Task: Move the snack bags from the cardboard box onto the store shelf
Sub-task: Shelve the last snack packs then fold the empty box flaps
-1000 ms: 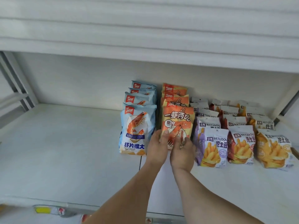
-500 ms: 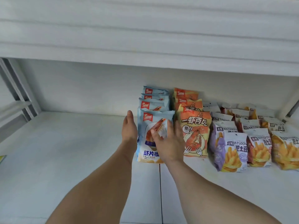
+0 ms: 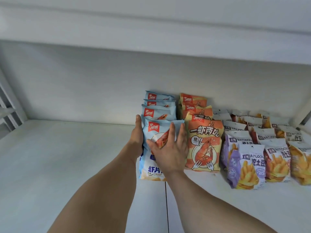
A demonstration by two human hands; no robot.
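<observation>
Your left hand lies flat against the side of the front blue shrimp-crisp bag, fingers straight, while your right hand presses open-palmed on its face, likely squaring it with the row behind on the shelf, beside the orange bag

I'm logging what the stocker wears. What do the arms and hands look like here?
Both forearms are bare, no sleeves in view. The left hand and the right hand are gloveless, with no rings, watch or wristband visible.
</observation>
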